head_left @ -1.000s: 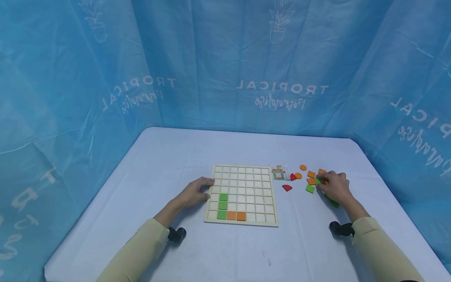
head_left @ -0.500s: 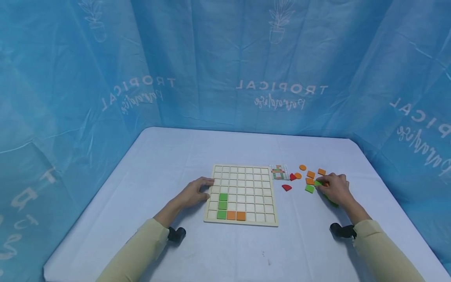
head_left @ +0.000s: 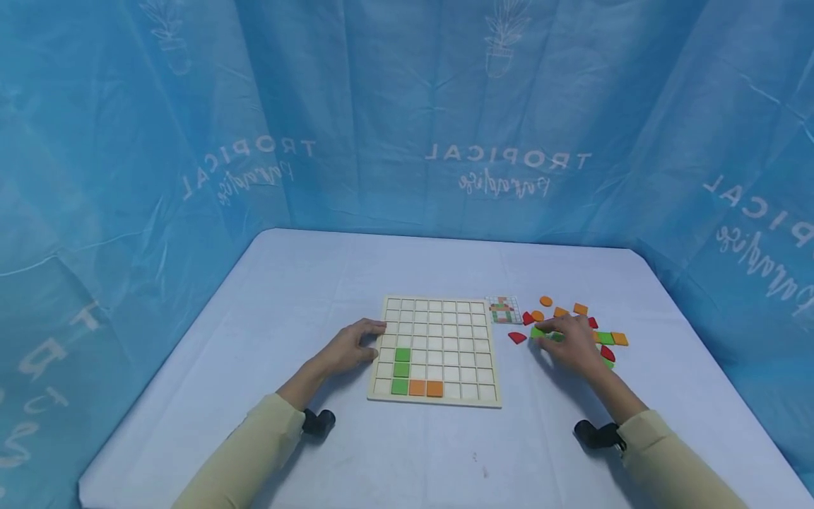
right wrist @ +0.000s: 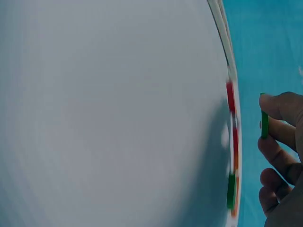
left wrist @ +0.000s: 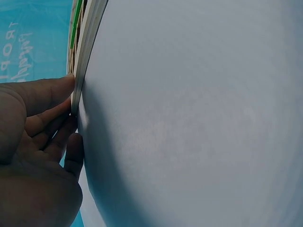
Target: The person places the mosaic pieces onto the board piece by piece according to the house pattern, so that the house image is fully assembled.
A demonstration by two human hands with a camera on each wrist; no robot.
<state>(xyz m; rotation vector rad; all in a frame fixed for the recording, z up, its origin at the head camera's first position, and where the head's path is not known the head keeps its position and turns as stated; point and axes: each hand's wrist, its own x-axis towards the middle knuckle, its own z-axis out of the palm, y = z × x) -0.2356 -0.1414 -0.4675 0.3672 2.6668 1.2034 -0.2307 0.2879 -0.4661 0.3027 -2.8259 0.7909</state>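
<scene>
A pale square grid board [head_left: 435,404] lies flat on the table. Its lower-left cells bear several green square tiles [head_left: 401,370] in a column and two orange square tiles [head_left: 426,389] beside them in the bottom row. At the board's left edge rests my left hand [head_left: 346,348], thumb and fingers touching the rim in the left wrist view, not wrapped around it. To the right of the board, my right hand [head_left: 572,345] pinches a green square tile [right wrist: 264,124] between thumb and fingers, raised above the table. Loose pieces beneath that hand are partly hidden.
A small printed pattern card [head_left: 505,311] lies by the board's upper right corner. Red quarter-circle pieces [head_left: 517,338], orange discs [head_left: 545,301], orange squares [head_left: 620,339] and green pieces are scattered around the right hand. Blue curtains [head_left: 407,120] hang behind the white-covered table [head_left: 305,268].
My right hand has picked up a green square tile from the loose pieces and moved left with it, uncovering pieces at the right. The left hand stays at the board's edge.
</scene>
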